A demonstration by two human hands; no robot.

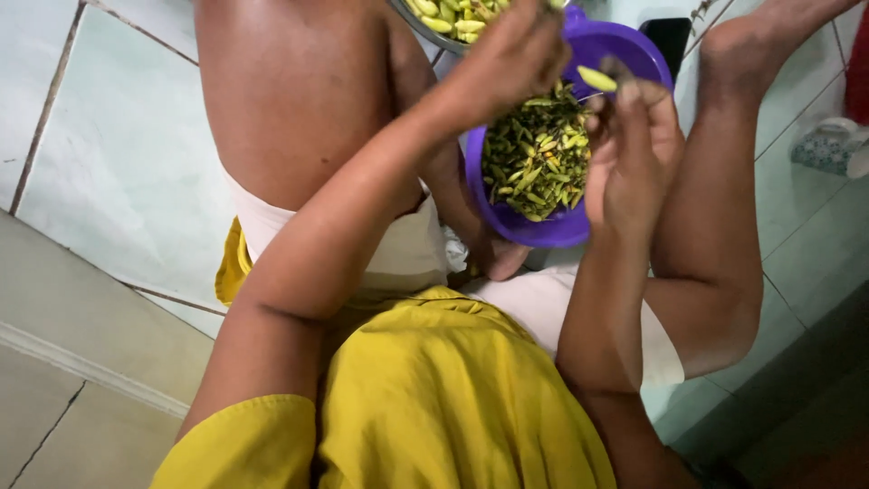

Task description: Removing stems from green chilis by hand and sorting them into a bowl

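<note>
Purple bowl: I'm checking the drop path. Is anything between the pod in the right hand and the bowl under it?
Nothing visible. The pod sits in the right hand directly over the purple bowl, with open air down to the trimmings.

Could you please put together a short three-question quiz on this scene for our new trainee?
1. True or false: the purple bowl is empty.
2. What does the right hand pinch at its fingertips?
A. a small yellow-green pod
B. a spoon
C. a cloth
3. Fill in: the left hand is raised between the purple bowl and a ____ bowl at the top edge of the view.

Key:
1. False; it holds a heap of green and yellowish pieces.
2. A.
3. Metal; it contains more yellow-green pods. Whether the left hand grips anything cannot be told.
</note>
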